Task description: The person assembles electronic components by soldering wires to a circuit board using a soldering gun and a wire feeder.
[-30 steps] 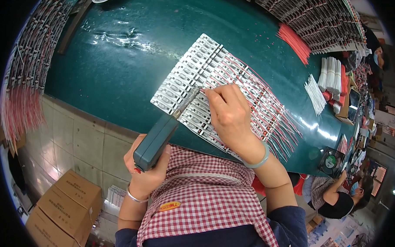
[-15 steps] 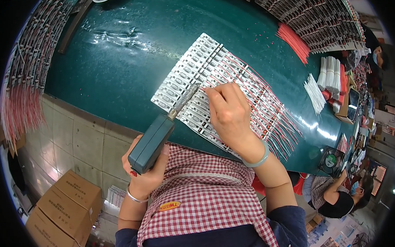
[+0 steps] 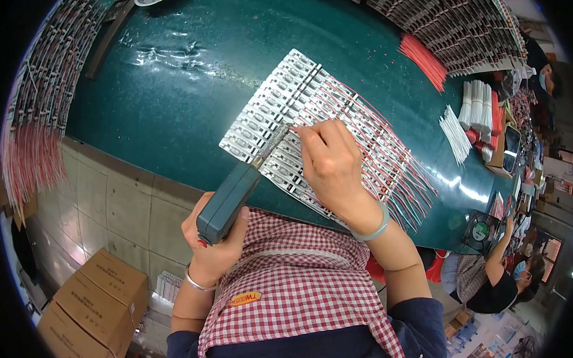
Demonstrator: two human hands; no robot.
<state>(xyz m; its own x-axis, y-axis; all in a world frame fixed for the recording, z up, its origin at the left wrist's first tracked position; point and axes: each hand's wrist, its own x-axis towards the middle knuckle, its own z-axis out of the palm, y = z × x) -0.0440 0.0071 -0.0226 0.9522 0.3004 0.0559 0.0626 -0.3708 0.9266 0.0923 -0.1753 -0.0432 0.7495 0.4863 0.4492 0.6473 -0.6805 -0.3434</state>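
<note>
My left hand is wrapped round the handle of a dark green soldering gun. Its long metal tip reaches up and to the right onto a panel of small white circuit boards lying tilted on the table. Close to that tip, my right hand rests over the panel, thumb and forefinger pinched on what looks like a thin red wire, mostly hidden by the fingers. Red and white wires fan out from the panel's right part, beyond my right hand.
The green table carries bundles of red wires and white wires at the right. Stacked wired panels stand at the far right, more at the left. Cardboard boxes sit lower left. A co-worker sits at right.
The soldering gun's body and my left hand have shifted slightly right and up. My right hand stays almost still over the panel. The co-worker at the right has raised an arm.
</note>
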